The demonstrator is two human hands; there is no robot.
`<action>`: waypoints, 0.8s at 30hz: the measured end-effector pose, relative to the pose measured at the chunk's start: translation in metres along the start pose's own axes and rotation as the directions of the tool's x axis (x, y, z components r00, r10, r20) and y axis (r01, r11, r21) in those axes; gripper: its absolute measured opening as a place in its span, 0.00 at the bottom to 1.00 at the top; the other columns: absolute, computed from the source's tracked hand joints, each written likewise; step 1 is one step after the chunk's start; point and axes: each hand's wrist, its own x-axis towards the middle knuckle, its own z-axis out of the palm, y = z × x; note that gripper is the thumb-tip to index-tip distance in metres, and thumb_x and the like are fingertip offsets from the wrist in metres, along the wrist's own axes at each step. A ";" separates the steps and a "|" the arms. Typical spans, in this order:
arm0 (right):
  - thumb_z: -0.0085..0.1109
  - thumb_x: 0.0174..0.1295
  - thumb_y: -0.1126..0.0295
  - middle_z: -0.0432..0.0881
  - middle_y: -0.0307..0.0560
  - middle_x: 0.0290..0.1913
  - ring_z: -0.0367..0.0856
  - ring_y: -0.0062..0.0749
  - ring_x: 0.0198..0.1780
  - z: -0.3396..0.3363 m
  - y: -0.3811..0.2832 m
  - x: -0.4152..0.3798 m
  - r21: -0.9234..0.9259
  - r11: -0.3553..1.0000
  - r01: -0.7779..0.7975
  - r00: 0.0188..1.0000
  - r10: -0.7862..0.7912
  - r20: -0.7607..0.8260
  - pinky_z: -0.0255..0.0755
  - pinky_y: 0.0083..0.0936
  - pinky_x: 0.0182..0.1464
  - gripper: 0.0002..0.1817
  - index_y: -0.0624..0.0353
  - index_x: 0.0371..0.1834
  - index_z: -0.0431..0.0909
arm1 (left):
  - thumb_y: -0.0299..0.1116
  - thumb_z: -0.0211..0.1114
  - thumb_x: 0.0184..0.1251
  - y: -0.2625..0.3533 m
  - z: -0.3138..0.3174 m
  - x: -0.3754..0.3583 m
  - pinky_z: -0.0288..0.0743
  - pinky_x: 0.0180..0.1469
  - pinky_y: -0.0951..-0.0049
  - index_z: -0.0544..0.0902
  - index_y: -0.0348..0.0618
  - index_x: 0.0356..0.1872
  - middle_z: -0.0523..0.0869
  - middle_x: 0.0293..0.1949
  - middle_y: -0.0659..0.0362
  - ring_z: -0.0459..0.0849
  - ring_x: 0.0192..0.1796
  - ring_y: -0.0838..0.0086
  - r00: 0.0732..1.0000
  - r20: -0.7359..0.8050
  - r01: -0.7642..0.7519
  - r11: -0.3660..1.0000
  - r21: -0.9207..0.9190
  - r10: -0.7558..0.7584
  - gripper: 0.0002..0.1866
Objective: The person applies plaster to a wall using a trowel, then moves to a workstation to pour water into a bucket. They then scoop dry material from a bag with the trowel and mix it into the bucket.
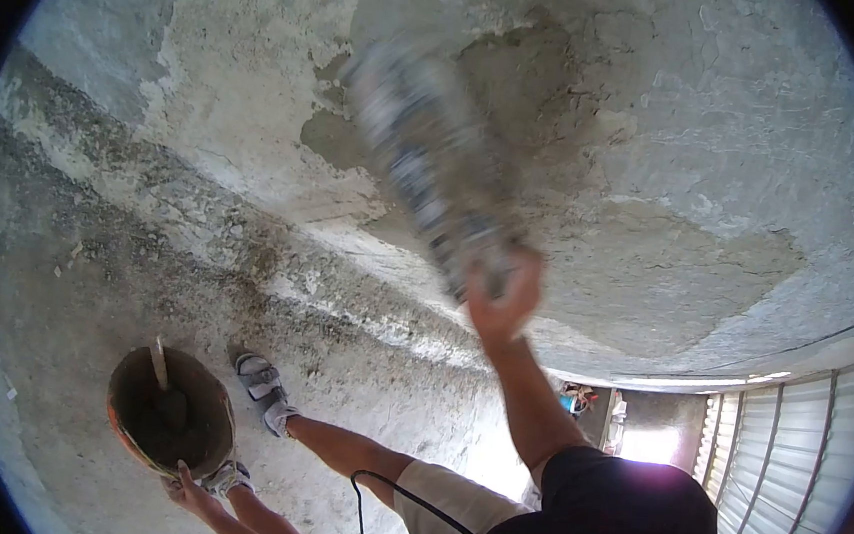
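My right hand [503, 291] grips one end of a long, grey, mortar-smeared tool [426, 151], blurred by motion; I cannot tell its exact kind. It reaches over the rough plastered wall [719, 119], overlapping a darker, damp-looking patch [532, 75]. Low on the left, my left hand [187, 489] clasps the rim of a worn bucket [225, 417], thumb over the edge. Inside lies dark grey material along with a trowel [171, 406], its pale handle leaning on the far rim. The bucket overlaps one of my feet in this view.
Along the wall's base runs a rough, crumbly strip [238, 242] meeting the dusty concrete floor [64, 289]. My sandalled foot [262, 385] stands near the bucket. A black cable [409, 495] hangs across my shorts. Corrugated metal sheeting [783, 456] and a bright opening [649, 443] are at right.
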 end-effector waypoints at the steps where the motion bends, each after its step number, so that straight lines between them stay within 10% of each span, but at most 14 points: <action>1: 0.70 0.54 0.67 0.76 0.54 0.37 0.77 0.43 0.39 -0.011 0.016 0.022 -0.151 0.985 0.077 0.987 -0.097 -0.129 0.72 0.34 0.40 0.21 0.68 0.44 0.72 | 0.34 0.68 0.62 -0.001 0.001 0.000 0.70 0.59 0.66 0.73 0.28 0.60 0.80 0.55 0.48 0.78 0.54 0.63 1.000 0.008 -0.013 1.000 -0.013 0.013 0.28; 6: 0.68 0.59 0.59 0.77 0.58 0.39 0.76 0.50 0.44 0.004 0.038 0.089 -0.399 0.899 -0.180 0.962 0.076 -0.262 0.69 0.43 0.45 0.23 0.69 0.44 0.72 | 0.33 0.68 0.62 0.002 0.006 -0.003 0.69 0.61 0.67 0.73 0.28 0.60 0.79 0.57 0.49 0.78 0.56 0.63 0.999 -0.028 0.016 1.000 0.008 -0.016 0.28; 9: 0.66 0.60 0.57 0.76 0.58 0.37 0.74 0.51 0.43 0.043 0.031 0.073 -0.368 0.930 0.009 0.970 -0.098 -0.224 0.66 0.46 0.45 0.23 0.69 0.43 0.73 | 0.31 0.67 0.62 0.011 0.012 -0.006 0.68 0.61 0.67 0.73 0.27 0.60 0.79 0.58 0.48 0.78 0.56 0.63 0.999 -0.034 0.005 1.000 -0.003 -0.005 0.27; 11: 0.66 0.47 0.72 0.74 0.50 0.31 0.74 0.45 0.38 0.092 0.025 0.035 -0.244 0.968 -0.064 0.982 0.017 -0.189 0.62 0.45 0.43 0.13 0.61 0.35 0.74 | 0.30 0.67 0.62 0.014 0.008 -0.007 0.68 0.61 0.67 0.72 0.28 0.61 0.78 0.58 0.48 0.78 0.56 0.63 0.999 0.027 -0.019 1.000 0.008 0.019 0.27; 18: 0.63 0.43 0.77 0.72 0.51 0.32 0.72 0.43 0.38 0.313 0.025 -0.127 -0.319 0.940 0.125 0.914 0.016 0.405 0.63 0.45 0.50 0.12 0.58 0.31 0.71 | 0.29 0.67 0.62 0.009 0.003 -0.005 0.68 0.60 0.67 0.72 0.28 0.60 0.79 0.57 0.50 0.77 0.56 0.65 1.000 0.000 -0.011 0.999 -0.044 0.011 0.27; 22: 0.61 0.64 0.60 0.72 0.57 0.64 0.74 0.46 0.61 0.291 -0.029 -0.154 -0.223 0.960 -0.170 0.221 0.257 0.941 0.64 0.44 0.65 0.34 0.56 0.71 0.61 | 0.28 0.67 0.61 0.009 0.000 -0.005 0.68 0.60 0.68 0.74 0.29 0.59 0.79 0.56 0.51 0.77 0.55 0.66 0.998 -0.024 -0.060 0.997 -0.055 0.059 0.25; 23: 0.61 0.64 0.60 0.72 0.57 0.64 0.74 0.46 0.61 0.280 -0.033 -0.163 -0.221 0.959 -0.176 0.209 0.256 0.944 0.64 0.44 0.65 0.34 0.56 0.71 0.61 | 0.28 0.67 0.61 0.009 -0.003 -0.006 0.69 0.59 0.68 0.74 0.30 0.59 0.79 0.56 0.52 0.78 0.55 0.67 0.998 -0.025 -0.067 0.996 -0.051 0.066 0.25; 24: 0.62 0.63 0.59 0.72 0.56 0.64 0.73 0.45 0.62 0.274 -0.028 -0.180 -0.149 0.778 -0.611 0.099 0.262 0.960 0.64 0.42 0.65 0.35 0.58 0.72 0.61 | 0.29 0.68 0.61 0.014 -0.002 -0.009 0.70 0.59 0.66 0.75 0.30 0.59 0.80 0.56 0.52 0.78 0.55 0.66 0.998 -0.025 -0.065 0.998 -0.015 0.064 0.26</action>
